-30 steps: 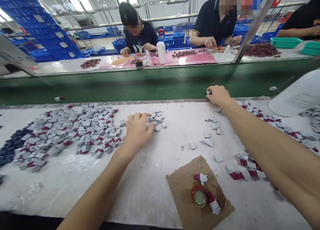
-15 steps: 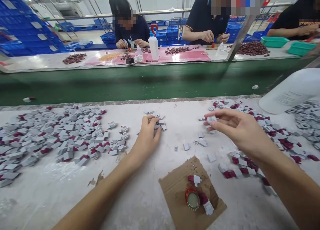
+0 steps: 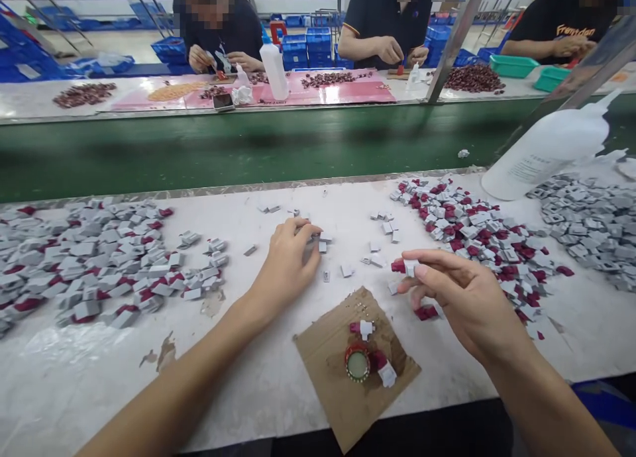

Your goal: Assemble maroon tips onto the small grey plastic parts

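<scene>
Between the thumb and fingers of my right hand (image 3: 457,291) is a small grey and maroon piece (image 3: 406,267), held above the white tabletop. My left hand (image 3: 293,258) rests on the table with its fingers curled over a few small grey pieces (image 3: 322,246); whether it grips one is hidden. Nearer to me lies a brown cardboard square (image 3: 322,364). On it are a red-rimmed bottle cap (image 3: 358,364) and two grey and maroon pieces (image 3: 366,329).
Grey and maroon pieces (image 3: 104,252) are heaped at the left, with more (image 3: 477,225) at the right. A white bottle (image 3: 541,152) leans beside a grey pile (image 3: 591,225). People sit across the green strip (image 3: 248,142).
My right hand has moved nearer to me with its piece, away from the loose grey ones. My left hand stays over the grey pieces. The view has shifted right and down.
</scene>
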The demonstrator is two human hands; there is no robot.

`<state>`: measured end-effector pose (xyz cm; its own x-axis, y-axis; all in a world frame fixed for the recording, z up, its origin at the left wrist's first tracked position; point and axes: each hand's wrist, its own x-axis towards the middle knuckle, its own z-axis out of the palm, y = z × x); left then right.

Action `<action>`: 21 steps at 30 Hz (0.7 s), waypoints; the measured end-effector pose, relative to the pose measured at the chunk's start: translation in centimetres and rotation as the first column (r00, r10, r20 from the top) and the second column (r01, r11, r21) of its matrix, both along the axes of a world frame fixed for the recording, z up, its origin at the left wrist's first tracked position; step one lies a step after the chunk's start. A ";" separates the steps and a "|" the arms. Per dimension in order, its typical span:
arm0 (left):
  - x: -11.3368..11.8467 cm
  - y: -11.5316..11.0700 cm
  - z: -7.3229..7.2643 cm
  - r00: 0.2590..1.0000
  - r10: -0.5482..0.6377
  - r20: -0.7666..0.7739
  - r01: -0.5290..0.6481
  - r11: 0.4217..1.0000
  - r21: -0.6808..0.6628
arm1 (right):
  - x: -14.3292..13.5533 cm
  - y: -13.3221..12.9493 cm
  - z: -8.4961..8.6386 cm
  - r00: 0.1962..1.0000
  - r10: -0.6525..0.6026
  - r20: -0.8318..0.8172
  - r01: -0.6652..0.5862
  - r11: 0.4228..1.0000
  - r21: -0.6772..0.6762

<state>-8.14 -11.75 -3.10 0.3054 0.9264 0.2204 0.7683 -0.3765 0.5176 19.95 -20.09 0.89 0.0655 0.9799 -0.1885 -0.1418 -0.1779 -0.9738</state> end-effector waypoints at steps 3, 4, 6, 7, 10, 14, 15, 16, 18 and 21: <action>0.4 -0.3 0.2 0.999 0.001 -0.047 0.000 1.000 0.009 | 0.2 -1.3 -0.6 1.000 0.000 -0.005 0.000 1.000 -0.008; 0.6 -0.4 0.4 0.999 -0.004 -0.051 0.004 1.000 0.003 | 0.1 -1.8 -0.8 1.000 0.001 -0.017 -0.001 1.000 -0.015; 0.8 -0.4 0.7 0.999 -0.014 -0.042 0.013 1.000 -0.017 | -0.1 -3.0 -0.9 1.000 0.013 -0.021 -0.014 0.998 -0.057; 0.9 -0.4 0.8 0.999 -0.017 -0.033 0.016 1.000 -0.027 | -0.3 -3.6 -0.9 1.000 0.021 -0.013 -0.022 0.996 -0.090; 1.1 -0.3 0.9 1.000 -0.013 -0.017 0.012 0.999 -0.043 | -1.1 -5.8 -0.6 0.996 0.084 0.025 -0.078 0.982 -0.172; 1.5 -0.4 0.8 0.999 -0.023 -0.025 0.022 0.999 -0.047 | -1.8 -7.4 -0.2 0.971 0.216 0.107 -0.208 0.975 -0.083; 1.6 -0.5 0.8 0.999 -0.029 -0.026 0.028 0.999 -0.045 | -1.9 -7.4 -0.2 0.960 0.233 0.157 -0.228 0.972 -0.049; 1.7 -0.6 0.7 0.999 -0.036 -0.028 0.035 0.998 -0.042 | -1.8 -7.4 -0.2 0.947 0.235 0.220 -0.237 0.971 -0.016; 1.8 -0.9 0.7 0.998 -0.051 -0.038 0.050 0.998 -0.030 | -1.6 -7.3 -0.2 0.916 0.203 0.346 -0.233 0.971 0.046; 1.9 -1.1 0.7 0.994 -0.064 -0.090 0.066 0.998 0.023 | -1.4 -7.3 -0.3 0.900 0.129 0.417 -0.190 0.976 0.107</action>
<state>-6.21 -12.85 -2.36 0.3842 0.8982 0.2134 0.7843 -0.4395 0.4379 18.53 -27.36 0.55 -0.0530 0.9979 -0.0379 0.2886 -0.0210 -0.9572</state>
